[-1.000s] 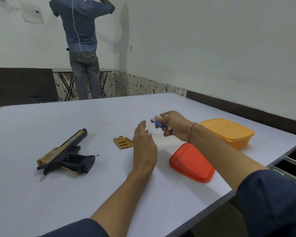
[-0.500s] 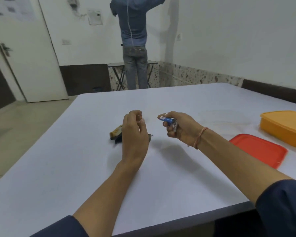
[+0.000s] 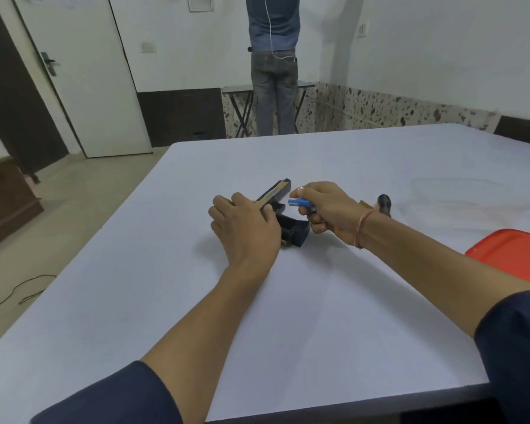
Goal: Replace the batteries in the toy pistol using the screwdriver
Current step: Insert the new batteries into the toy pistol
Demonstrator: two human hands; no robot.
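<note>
The black and tan toy pistol (image 3: 276, 190) lies on the white table (image 3: 318, 316) in the middle of the view, its barrel pointing away and its black grip (image 3: 297, 234) toward me. My left hand (image 3: 245, 229) covers the pistol's rear, with fingers curled over the slide. Just right of the barrel, my right hand (image 3: 326, 209) pinches blue batteries (image 3: 299, 203), their ends pointing at the pistol. A dark rounded handle (image 3: 384, 204), seemingly the screwdriver's, lies behind my right wrist. Beside it a sliver of the tan cover (image 3: 365, 203) shows.
A red lid (image 3: 514, 260) lies flat at the table's right edge. A person (image 3: 273, 56) stands with their back turned at the far wall, by a small folding table (image 3: 239, 90). A white door (image 3: 83, 81) is at the left, and the floor drops off beyond the table's left edge.
My view has swung left. My left hand has come down onto the pistol and closed on it. My right hand keeps the batteries and has moved close to the barrel.
</note>
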